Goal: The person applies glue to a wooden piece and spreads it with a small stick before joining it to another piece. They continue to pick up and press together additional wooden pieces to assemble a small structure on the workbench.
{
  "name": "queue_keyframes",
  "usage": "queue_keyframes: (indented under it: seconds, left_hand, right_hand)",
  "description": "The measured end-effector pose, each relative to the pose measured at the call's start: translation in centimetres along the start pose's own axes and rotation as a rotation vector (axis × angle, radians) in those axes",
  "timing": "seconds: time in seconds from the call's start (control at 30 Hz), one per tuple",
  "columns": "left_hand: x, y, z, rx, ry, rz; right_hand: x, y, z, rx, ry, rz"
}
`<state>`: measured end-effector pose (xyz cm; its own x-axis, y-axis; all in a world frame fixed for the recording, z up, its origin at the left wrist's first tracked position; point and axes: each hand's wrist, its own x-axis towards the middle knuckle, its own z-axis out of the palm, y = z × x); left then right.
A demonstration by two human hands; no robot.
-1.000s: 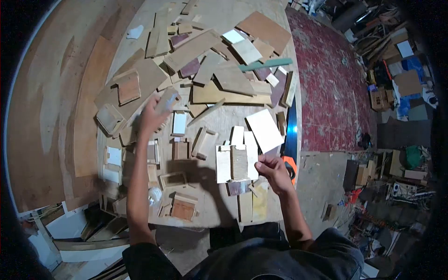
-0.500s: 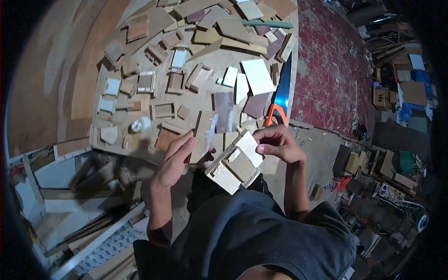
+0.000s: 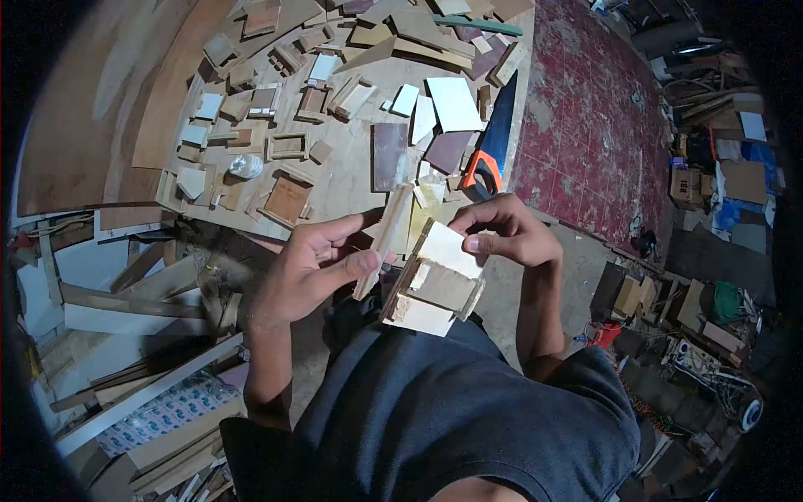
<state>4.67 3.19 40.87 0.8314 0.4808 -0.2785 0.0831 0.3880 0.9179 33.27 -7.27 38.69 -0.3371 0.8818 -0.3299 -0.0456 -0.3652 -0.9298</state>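
Note:
My left hand grips a narrow wooden piece between thumb and fingers, its long edge turned up toward me. In my right hand, thumb and fingertips pinch a small wooden assembly by its upper white panel. That assembly has pale white-faced panels, a bare wood middle and a raised rough strip along its left side. The two pieces are held close together over my lap, in front of the table edge. Just beyond my right hand lies a handsaw with an orange and black handle.
The wooden table carries many offcuts, small box-like frames, a white panel and a clear plastic-looking item. Scrap boards are piled below on the left. Beyond the worn red floor, clutter lines the right side.
My left hand has turned its wooden piece from its broad face to a narrow edge. The assembly in my right hand has rotated slightly. The view has shifted a little.

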Motion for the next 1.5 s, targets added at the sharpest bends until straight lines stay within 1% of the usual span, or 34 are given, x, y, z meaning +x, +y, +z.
queue_keyframes:
  seconds: [0.07,0.2,0.27,0.3,0.33,0.37,0.4,0.43,0.47,0.53,0.57,0.63,0.67,0.73,0.8,0.83,0.87,0.93,1.0,1.07,1.13,1.17,1.27,1.3,1.33,1.4,1.43,1.5]
  left_hand:
    - [-0.3,-0.4,1.0,-0.003,0.004,0.045]
    - [-1.3,-1.3,1.2,0.015,0.017,0.028]
    - [-2.3,-3.2,0.0,-0.067,0.136,-0.004]
    - [-3.0,-4.3,-0.6,-0.074,0.225,-0.024]
    - [-3.6,-5.6,-1.3,-0.074,0.225,-0.025]
    - [-4.1,-7.1,-2.2,-0.185,0.313,-0.042]
    - [-4.6,-8.8,-3.0,-0.297,0.4,-0.059]
    - [-4.9,-10.9,-3.8,-0.347,0.445,-0.113]
    - [-4.8,-13.2,-4.4,-0.349,0.445,-0.115]
    - [-4.5,-18.1,-5.4,-0.516,0.439,-0.218]
    - [-4.2,-20.7,-5.8,-0.521,0.44,-0.22]
    - [-3.5,-24.7,-6.4,-0.745,0.458,-0.213]
    - [-3.7,-25.3,-6.6,-0.749,0.46,-0.211]
    - [-4.6,-26.0,-6.7,-0.828,0.513,-0.178]
    - [-6.0,-25.9,-7.2,-0.822,0.512,-0.176]
    - [-6.7,-25.8,-7.5,-0.812,0.503,-0.162]
    - [-7.4,-25.7,-7.8,-0.803,0.495,-0.145]
    - [-8.9,-25.5,-8.6,-0.82,0.509,-0.142]
    - [-10.4,-25.4,-8.9,-0.837,0.528,-0.137]
    - [-11.9,-25.2,-9.0,-0.975,0.547,-0.03]
    - [-13.0,-25.4,-8.9,-0.999,0.591,-0.002]
    - [-13.4,-25.5,-8.8,-1.023,0.63,0.022]
    - [-14.3,-26.0,-8.7,-1.108,0.621,0.073]
    - [-14.3,-25.6,-8.5,-1.102,0.654,0.094]
    - [-14.4,-25.8,-8.6,-1.106,0.651,0.102]
    - [-14.5,-25.9,-9.1,-1.129,0.553,0.165]
    - [-14.4,-25.8,-9.1,-1.063,0.591,0.168]
    - [-14.4,-25.2,-9.5,-1.054,0.569,0.198]
  right_hand:
    - [-0.4,-0.1,0.1,0.004,-0.014,0.012]
    - [-0.8,1.0,-0.1,-0.003,-0.008,0.013]
    - [-0.5,2.3,-0.4,0.003,-0.008,0.023]
    - [-0.1,3.4,-0.6,0.047,0.047,0.041]
    - [0.3,4.7,-0.8,0.092,0.104,0.059]
    - [0.8,6.8,-1.2,0.107,0.159,0.091]
    - [1.2,8.9,-1.5,0.108,0.16,0.095]
    - [1.7,11.1,-1.7,0.107,0.203,0.108]
    - [2.2,13.2,-1.8,0.105,0.245,0.119]
    - [3.3,17.5,-1.6,0.128,0.272,0.142]
    - [3.9,19.7,-1.5,0.171,0.341,0.156]
    - [5.1,23.0,-0.9,0.223,0.467,0.203]
    - [6.1,25.1,-0.8,0.22,0.504,0.196]
    - [8.5,27.6,0.0,0.098,0.602,0.26]
    - [11.4,30.8,0.5,0.03,0.572,0.252]
    - [13.4,34.2,0.3,-0.031,0.576,0.254]
    - [14.9,34.9,1.1,-0.203,0.612,0.223]
    - [17.8,35.3,2.0,-0.472,0.528,0.237]
    - [20.0,35.6,2.9,-0.535,0.511,0.288]
    - [21.5,36.2,3.5,-0.59,0.499,0.244]
    - [22.4,36.0,4.1,-0.681,0.518,0.236]
    - [22.4,35.9,4.5,-0.724,0.568,0.165]
    - [21.8,30.5,6.1,-0.82,0.528,0.147]
    - [22.0,30.5,6.4,-0.769,0.561,0.136]
    - [22.0,30.5,6.6,-0.777,0.561,0.132]
    - [21.9,30.3,7.1,-0.865,0.577,0.197]
    - [22.0,30.0,7.2,-0.874,0.576,0.191]
    - [22.3,29.1,7.8,-0.992,0.596,0.242]
